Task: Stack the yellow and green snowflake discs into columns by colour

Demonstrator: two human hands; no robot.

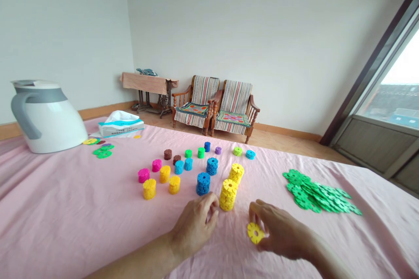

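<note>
Left hand [194, 226]: fingers curled together, just beside the yellow stack [228, 195]; any hold cannot be told.
Right hand [281, 232]: fingertips clamped on a yellow disc [255, 233], tilted.
Risk: a knuckle bump could topple the stack or the blue stack [203, 184].
Room: open pink sheet [81, 209] leftward; green discs [314, 191] rightward.

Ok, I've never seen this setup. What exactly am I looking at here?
No machine here: these are a person's own bare hands, filmed by one camera on their head looking down. The surface is a pink cloth scattered with stacks of coloured plastic discs. The right hand has its fingers on a single yellow disc, perhaps holding it; the left hand sits beside a yellow stack, holding nothing visible. A loose pile of green discs lies to the right.
</note>
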